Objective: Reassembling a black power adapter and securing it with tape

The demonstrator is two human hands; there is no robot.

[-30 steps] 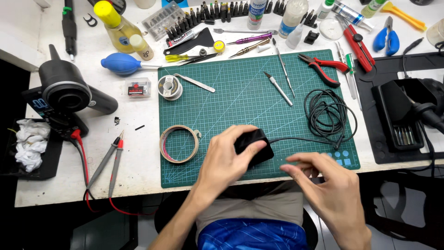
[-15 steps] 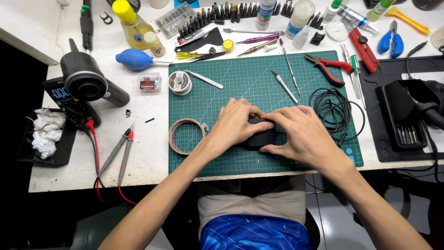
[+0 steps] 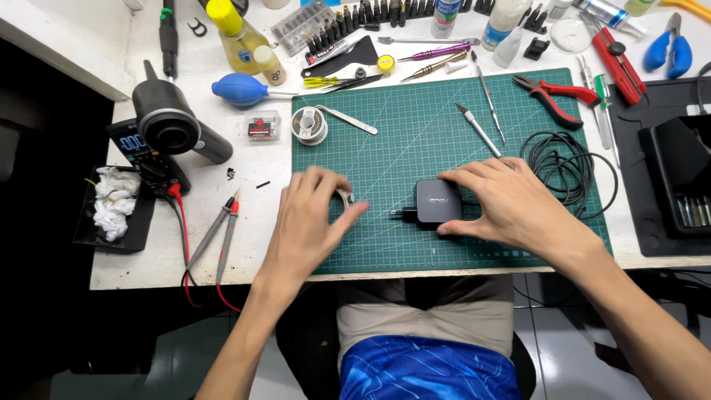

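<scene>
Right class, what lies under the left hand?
The left hand covers a tape roll on the green mat; only a sliver of its rim shows by the fingers. The rest is hidden.
</scene>
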